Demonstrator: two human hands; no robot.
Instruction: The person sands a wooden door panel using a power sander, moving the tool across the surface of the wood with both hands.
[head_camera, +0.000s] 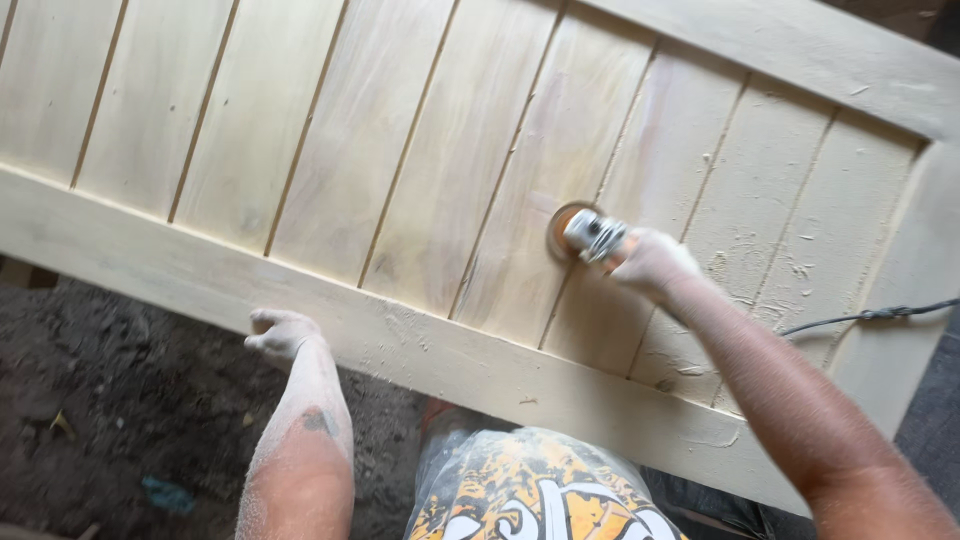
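While the pale, putty-coated wooden door panel with grooved vertical boards (420, 150) is lying flat and filling most of the upper frame, the person's right hand (650, 262) is reaching out over it just right of centre, fingers clenched around the body of a small silver handheld power sander (592, 236). Its round orange-brown disc (558, 228) is pressing flat against one board beside a dark groove, which suggests the tool is being held low and level so the disc is meeting the surface squarely. A thin black power cord (870, 315) is trailing off to the right edge of the frame, lying clear of the disc.

At lower left, the left hand (280, 332) is gripping the near edge of the panel's wide bottom rail (450, 355), fingers curled over the wood with nothing else in them; it appears to be bracing the panel and steadying the body as the other arm is stretching forward. Both forearms are looking dusted white, as is the rail.

Toward the right of the frame the boards are showing rough flakes and ridges of filler, while those to the left are looking smoother. Below the rail, dark bare earth (120, 400) is showing at lower left, and yellow-and-black patterned clothing (530, 490) is sitting at the bottom centre.
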